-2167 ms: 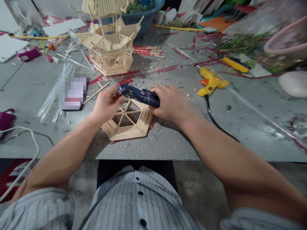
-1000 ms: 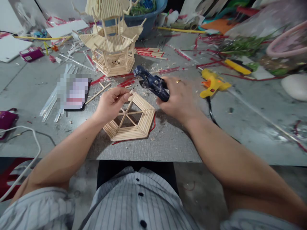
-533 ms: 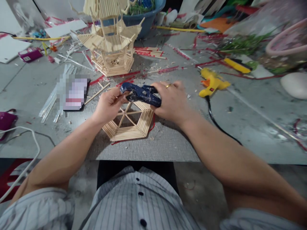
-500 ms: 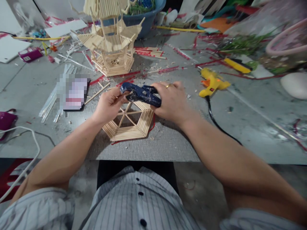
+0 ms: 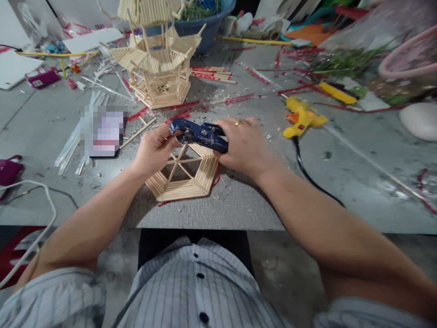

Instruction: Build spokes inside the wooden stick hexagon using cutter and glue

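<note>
My right hand (image 5: 243,145) is wrapped round the handles of a scuffed dark-blue hand cutter (image 5: 201,135), held above the table. At the cutter's left end, my left hand (image 5: 152,149) is closed in a pinch. What sits between those fingers is hidden by the tool. Below both hands lies a six-sided frame of thin wooden sticks (image 5: 184,191), with spokes meeting near its middle. The cutter and the hands cover its far side. Loose wooden sticks (image 5: 137,133) rest just beyond my left hand.
A tiered stick pavilion (image 5: 160,93) stands behind, before a blue basin (image 5: 208,32). To the right lies a yellow glue gun (image 5: 300,119) with a black cord. A phone (image 5: 107,134) and clear glue sticks (image 5: 71,141) lie left. Red plastic scraps (image 5: 239,99) litter the table.
The cutter has shifted very slightly to the left along with my right hand. Both hands keep the same hold, and the stick frame stays in place.
</note>
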`<state>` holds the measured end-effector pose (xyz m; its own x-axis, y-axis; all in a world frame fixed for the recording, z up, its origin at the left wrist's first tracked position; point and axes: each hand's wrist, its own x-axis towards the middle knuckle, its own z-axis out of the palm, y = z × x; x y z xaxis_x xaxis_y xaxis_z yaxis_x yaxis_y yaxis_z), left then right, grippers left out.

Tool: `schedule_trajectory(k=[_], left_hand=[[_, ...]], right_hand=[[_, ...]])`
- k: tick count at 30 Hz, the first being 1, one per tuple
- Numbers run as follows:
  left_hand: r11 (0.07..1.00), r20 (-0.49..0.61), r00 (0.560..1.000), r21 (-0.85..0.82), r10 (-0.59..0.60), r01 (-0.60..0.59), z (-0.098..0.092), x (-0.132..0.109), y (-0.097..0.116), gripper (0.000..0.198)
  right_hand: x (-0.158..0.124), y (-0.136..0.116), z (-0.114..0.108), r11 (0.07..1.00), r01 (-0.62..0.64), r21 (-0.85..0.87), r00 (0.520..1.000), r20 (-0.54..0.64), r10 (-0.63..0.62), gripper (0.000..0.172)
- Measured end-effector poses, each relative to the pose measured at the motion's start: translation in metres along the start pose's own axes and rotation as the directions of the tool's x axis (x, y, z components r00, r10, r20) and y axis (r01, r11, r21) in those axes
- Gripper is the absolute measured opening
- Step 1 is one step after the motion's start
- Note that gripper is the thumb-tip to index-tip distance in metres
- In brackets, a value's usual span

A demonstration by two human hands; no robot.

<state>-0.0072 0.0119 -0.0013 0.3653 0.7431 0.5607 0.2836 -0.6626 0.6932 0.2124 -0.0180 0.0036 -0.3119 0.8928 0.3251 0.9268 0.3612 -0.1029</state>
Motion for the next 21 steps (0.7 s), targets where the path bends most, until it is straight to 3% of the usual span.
schedule_trajectory(k=[7,15,21], left_hand=[[0.999,0.002,1.0,-0.011,-0.03,0.03,-0.0006,0.0004,0.0033,0.014],[0.999,0.006,0.999,0.004,-0.039,0.039,-0.0006,-0.0011,0.0032,0.014],[0.999,-0.003,1.0,0.023,-0.029,0.029,-0.001,-0.0003,0.0045,0.017]], right_hand=[[0.0009,-0.0002,0.0,1.0,0.003,-0.018,1.0,0.026,-0.003,0.045],[0.0019,0.0014,0.0043,0.999,0.009,-0.048,1.0,-0.025,-0.011,0.041],[0.0026,-0.0006,-0.0009,0.998,-0.016,-0.065,0.999,0.041,0.019,0.043]])
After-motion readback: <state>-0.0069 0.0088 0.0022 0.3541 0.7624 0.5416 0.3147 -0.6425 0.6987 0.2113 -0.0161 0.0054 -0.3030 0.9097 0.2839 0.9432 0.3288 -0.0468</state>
